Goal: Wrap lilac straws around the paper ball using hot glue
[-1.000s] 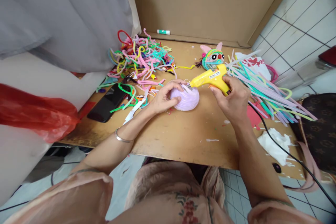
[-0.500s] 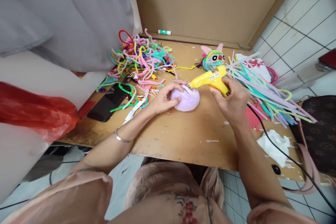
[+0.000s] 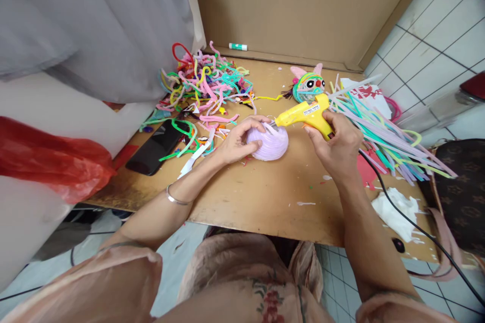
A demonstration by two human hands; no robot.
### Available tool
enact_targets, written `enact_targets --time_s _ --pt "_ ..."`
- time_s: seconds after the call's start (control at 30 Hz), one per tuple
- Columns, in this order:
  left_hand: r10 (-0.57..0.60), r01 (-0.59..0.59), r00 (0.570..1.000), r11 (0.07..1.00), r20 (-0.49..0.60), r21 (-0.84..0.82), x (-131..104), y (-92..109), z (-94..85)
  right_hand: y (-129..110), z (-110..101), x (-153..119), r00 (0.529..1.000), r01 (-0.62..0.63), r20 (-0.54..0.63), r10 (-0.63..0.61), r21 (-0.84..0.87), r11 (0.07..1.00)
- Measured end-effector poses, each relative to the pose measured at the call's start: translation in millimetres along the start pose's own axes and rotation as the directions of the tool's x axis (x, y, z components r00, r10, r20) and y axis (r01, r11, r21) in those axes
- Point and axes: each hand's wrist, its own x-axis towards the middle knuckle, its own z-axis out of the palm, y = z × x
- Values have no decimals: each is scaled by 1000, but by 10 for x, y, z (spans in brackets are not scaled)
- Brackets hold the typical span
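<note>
A round lilac ball wound in fuzzy strands rests on the wooden table, gripped at its left side by my left hand. My right hand is wrapped round the handle of a yellow glue gun. The gun's nozzle points left and meets the ball's upper edge, where a pale strand lies; whether it touches is too small to tell. Behind the gun sits a colourful cat-like figure with pink ears and a red nose.
Tangled pipe cleaners and a black phone lie left. Straight pipe cleaners, crumpled white paper and a brown bag are right. The gun's black cord runs past my right forearm. A glue stick lies behind.
My right hand and the glue gun have shifted very slightly to the right. My left hand and the lilac ball look almost unmoved.
</note>
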Motion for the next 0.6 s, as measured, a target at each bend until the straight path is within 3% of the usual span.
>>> enact_targets --time_s 0.13,0.23,0.4,0.5,0.6 --pt "9 -9 1000 1000 -9 -26 -2 -13 4 -7 0 8 998 -55 -2 55 44 998" --pt "-4 4 1000 1000 -14 -7 -6 -10 -1 -23 26 13 986 -168 17 167 117 979" --pt "-9 9 1000 1000 -6 3 -6 -10 -11 113 191 -28 920 -391 76 384 191 900" --pt "-12 12 1000 1000 -8 -7 -3 -12 -14 334 321 -90 871 -491 94 483 128 861" --pt "-15 15 1000 1000 -4 -19 1 -6 -13 537 415 -169 871 -488 48 488 -30 873"
